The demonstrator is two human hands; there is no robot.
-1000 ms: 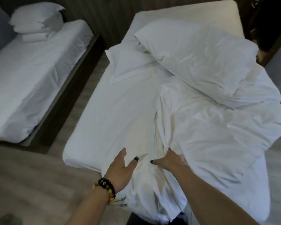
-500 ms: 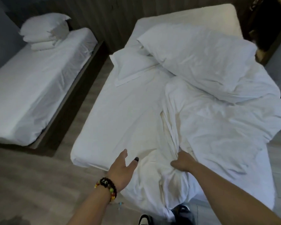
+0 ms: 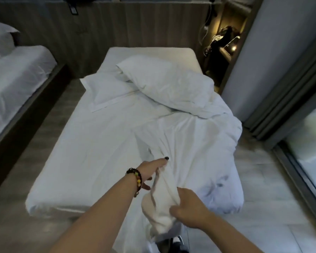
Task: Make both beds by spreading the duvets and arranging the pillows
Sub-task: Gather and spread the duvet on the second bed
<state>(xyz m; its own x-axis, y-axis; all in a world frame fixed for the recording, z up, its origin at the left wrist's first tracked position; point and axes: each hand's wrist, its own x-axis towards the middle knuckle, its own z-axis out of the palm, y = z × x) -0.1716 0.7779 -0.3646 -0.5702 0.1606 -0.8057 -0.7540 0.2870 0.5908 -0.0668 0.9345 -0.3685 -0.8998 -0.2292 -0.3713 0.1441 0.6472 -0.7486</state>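
A white duvet (image 3: pixel 193 143) lies bunched over the right half of the near bed (image 3: pixel 84 161), its far end folded back in a thick heap. One flat pillow (image 3: pixel 108 92) rests at the bed's upper left. My right hand (image 3: pixel 190 210) grips a gathered fold of the duvet at the foot of the bed. My left hand (image 3: pixel 151 170), with a beaded bracelet at the wrist, is pushed into the same fold a little farther up, thumb on top and fingers partly hidden by the cloth. The second bed (image 3: pixel 11 79) stands at the left with a pillow (image 3: pixel 0 37) at its head.
A strip of wooden floor (image 3: pixel 49 125) runs between the two beds. A lit bedside nook with cables (image 3: pixel 221 42) is at the back right. A grey curtain (image 3: pixel 285 92) and a glass door (image 3: pixel 310 147) line the right side. My shoes (image 3: pixel 171 245) show below the duvet's hanging end.
The view has swung to the right and up along the bed. My right hand has drawn the duvet's fold toward me and lifted it. My left hand has closed in on the cloth.
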